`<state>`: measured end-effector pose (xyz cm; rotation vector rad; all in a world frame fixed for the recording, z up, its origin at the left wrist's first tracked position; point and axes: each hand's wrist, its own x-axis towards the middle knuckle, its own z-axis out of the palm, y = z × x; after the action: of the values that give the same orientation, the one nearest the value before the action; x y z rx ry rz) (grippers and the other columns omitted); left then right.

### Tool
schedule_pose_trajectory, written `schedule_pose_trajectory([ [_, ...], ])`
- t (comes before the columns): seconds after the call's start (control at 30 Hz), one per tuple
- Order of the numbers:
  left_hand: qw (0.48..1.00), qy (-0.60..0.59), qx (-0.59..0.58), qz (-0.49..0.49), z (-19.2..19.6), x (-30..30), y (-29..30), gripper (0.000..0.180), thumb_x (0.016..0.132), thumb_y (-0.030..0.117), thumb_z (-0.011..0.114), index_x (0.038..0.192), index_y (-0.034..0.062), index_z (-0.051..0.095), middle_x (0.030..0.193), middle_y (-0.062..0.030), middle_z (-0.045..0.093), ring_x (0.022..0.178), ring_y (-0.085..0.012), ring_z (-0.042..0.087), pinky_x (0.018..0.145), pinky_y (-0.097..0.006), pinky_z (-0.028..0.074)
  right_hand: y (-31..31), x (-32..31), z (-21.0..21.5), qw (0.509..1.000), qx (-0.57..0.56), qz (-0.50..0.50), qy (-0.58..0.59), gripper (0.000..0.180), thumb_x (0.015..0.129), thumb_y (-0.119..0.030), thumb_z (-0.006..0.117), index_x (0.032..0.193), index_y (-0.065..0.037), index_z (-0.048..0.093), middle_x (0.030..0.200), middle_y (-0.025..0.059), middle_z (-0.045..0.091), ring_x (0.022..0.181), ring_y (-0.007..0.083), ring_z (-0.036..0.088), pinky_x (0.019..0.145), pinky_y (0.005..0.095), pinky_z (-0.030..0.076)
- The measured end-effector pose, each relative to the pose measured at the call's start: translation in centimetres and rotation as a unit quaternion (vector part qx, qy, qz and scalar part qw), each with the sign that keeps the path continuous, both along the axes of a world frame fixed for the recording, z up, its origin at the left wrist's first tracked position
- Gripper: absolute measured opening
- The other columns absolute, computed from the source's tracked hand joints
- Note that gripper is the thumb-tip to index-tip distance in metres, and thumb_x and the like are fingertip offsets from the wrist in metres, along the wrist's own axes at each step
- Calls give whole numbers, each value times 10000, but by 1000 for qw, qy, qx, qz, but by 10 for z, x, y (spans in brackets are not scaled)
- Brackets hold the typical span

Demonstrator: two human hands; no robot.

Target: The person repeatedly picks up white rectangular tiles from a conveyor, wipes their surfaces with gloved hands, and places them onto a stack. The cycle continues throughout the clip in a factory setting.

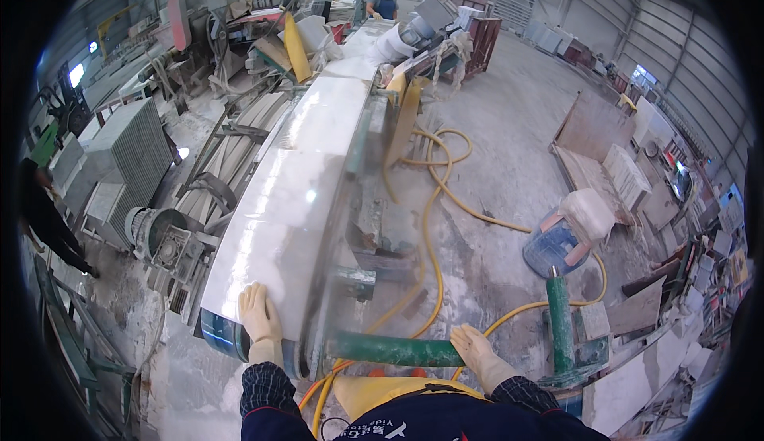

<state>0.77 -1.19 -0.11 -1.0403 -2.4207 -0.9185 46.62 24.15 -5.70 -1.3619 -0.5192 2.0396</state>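
My left hand, in a cream-coloured work glove, lies flat with fingers stretched out on the near end of a pale polished stone slab. The slab rests on a long conveyor, whose blue end roller shows beneath the near edge. Further along, another pale slab continues the line. My right hand, gloved alike, is at the right end of a horizontal green bar. Its fingers are extended and hold nothing; whether they touch the bar I cannot tell.
A yellow hose loops over the floor to the right. Beyond it stand a blue barrel and an upright green post. A motor sits left of the conveyor. Two people work at the far end; another person stands at far left.
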Motion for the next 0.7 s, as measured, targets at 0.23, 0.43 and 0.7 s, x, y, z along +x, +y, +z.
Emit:
schedule_pose_trajectory([
  [0.23, 1000, 7, 1, -4, 1, 1, -3, 281, 904, 68, 550, 1153, -18, 647, 1261, -256, 632, 1235, -440, 538, 1123, -540, 338, -1, -1, 1, 1000, 6, 13, 0, 394, 1055, -97, 460, 1428, 24, 418, 1446, 295, 489, 1333, 405, 512, 1141, 478, 428],
  [0.43, 1000, 5, -9, -2, 0, 3, -7, 306, 892, 66, 553, 1171, -20, 644, 1270, -257, 630, 1245, -442, 533, 1130, -538, 334, -1, 0, -4, 1000, 14, 19, -8, 401, 1048, -79, 464, 1432, 25, 411, 1433, 298, 501, 1318, 409, 525, 1130, 478, 438],
  [0.7, 1000, -1, -16, 2, -1, 5, -11, 312, 893, 71, 550, 1179, -11, 646, 1281, -261, 626, 1247, -444, 534, 1138, -543, 325, 1, 5, -14, 1000, 17, 19, -1, 370, 1031, -63, 491, 1388, 21, 442, 1402, 304, 523, 1292, 417, 546, 1108, 497, 456],
])
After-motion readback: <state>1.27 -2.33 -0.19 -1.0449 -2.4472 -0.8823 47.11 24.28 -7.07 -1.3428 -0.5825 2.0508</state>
